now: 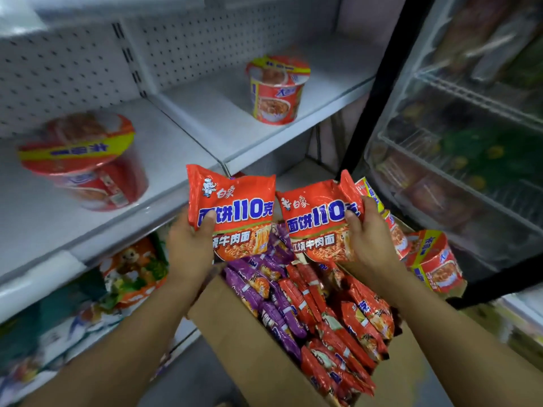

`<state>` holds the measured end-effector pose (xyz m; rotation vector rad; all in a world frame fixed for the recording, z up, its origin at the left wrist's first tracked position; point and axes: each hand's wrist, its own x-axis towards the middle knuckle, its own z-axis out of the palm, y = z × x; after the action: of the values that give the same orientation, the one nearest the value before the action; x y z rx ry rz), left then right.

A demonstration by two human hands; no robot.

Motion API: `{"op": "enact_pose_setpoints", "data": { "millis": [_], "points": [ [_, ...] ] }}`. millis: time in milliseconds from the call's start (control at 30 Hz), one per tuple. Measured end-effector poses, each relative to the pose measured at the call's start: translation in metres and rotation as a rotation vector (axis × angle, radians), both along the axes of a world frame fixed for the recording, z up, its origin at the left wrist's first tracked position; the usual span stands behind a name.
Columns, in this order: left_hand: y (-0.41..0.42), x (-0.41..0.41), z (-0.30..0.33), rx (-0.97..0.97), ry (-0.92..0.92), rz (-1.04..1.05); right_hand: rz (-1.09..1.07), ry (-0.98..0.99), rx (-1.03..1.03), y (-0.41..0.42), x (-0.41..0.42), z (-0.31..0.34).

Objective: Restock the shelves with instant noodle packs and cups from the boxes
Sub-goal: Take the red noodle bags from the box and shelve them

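Note:
My left hand (191, 245) grips a red noodle pack (235, 207) by its lower left corner, thumb on the front. My right hand (370, 239) grips a second red noodle pack (317, 221) by its right edge. Both packs are held upright side by side, above an open cardboard box (235, 333) filled with several red and purple packs (308, 304). A red noodle cup (85, 160) stands on the white shelf (182, 160) to the left. Another cup (277, 89) stands farther back on the right section. More cups (432, 259) sit at the right behind the box.
A glass-door fridge (458, 142) with a black frame stands at the right, close to the box. The lower shelf at the left holds orange and blue snack bags (132, 268). A pegboard back panel (73, 63) runs behind the upper shelf.

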<state>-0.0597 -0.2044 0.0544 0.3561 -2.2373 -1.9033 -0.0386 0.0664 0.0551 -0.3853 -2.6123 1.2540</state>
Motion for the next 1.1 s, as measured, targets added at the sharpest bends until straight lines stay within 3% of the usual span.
{"op": "enact_pose_setpoints", "data": {
  "millis": [533, 1100],
  "points": [
    [-0.120, 0.075, 0.110, -0.075, 0.153, 0.186, 0.191, 0.183, 0.009, -0.105, 0.025, 0.120],
    [-0.302, 0.250, 0.193, -0.152, 0.390, 0.371, 0.412, 0.369, -0.108, -0.288, 0.135, 0.214]
  ]
}}
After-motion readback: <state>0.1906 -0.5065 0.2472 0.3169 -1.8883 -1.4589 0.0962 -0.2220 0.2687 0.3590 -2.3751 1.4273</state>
